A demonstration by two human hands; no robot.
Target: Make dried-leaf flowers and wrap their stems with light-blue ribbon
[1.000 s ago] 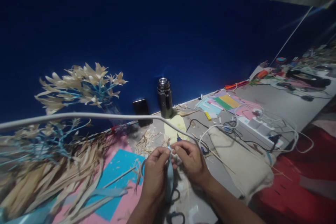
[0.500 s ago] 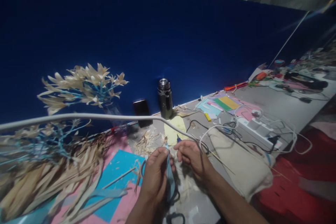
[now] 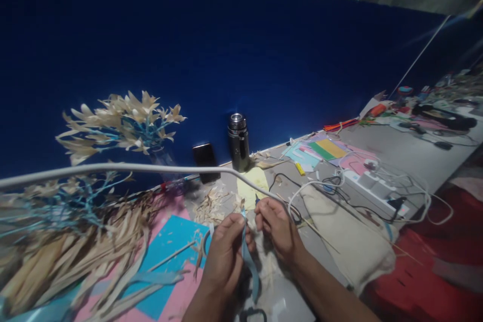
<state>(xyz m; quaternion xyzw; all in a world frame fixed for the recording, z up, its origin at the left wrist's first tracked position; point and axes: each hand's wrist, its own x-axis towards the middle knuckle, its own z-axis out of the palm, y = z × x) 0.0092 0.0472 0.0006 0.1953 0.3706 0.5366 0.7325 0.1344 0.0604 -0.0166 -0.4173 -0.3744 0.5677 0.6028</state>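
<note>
My left hand [image 3: 222, 249] pinches a light blue strip [image 3: 249, 264] between thumb and fingers, its loose end hanging down past the palm. A small pale dried flower [image 3: 239, 204] shows just above those fingertips, at the strip's top end. To the right, slightly apart, my right hand [image 3: 277, 226] has its fingers curled together; whether anything is in them is hidden. Behind both hands lies a yellow paper [image 3: 254, 183], with a dark pointed object at its edge. Below the hands are dark scissor-like handles [image 3: 252, 314], partly cut off by the frame.
A white cable [image 3: 151, 167] crosses in front. Dried husks [image 3: 75, 261] and a blue sheet [image 3: 166, 261] lie left. A vase of dried flowers [image 3: 128, 121], a phone [image 3: 204, 158] and a flask [image 3: 238, 143] stand by the wall. Right are a power strip [image 3: 373, 193] and cloth [image 3: 347, 236].
The blue strip's loose end has swung out to the right and hangs lower. My right hand's fingers have closed more tightly together. The view has shifted slightly.
</note>
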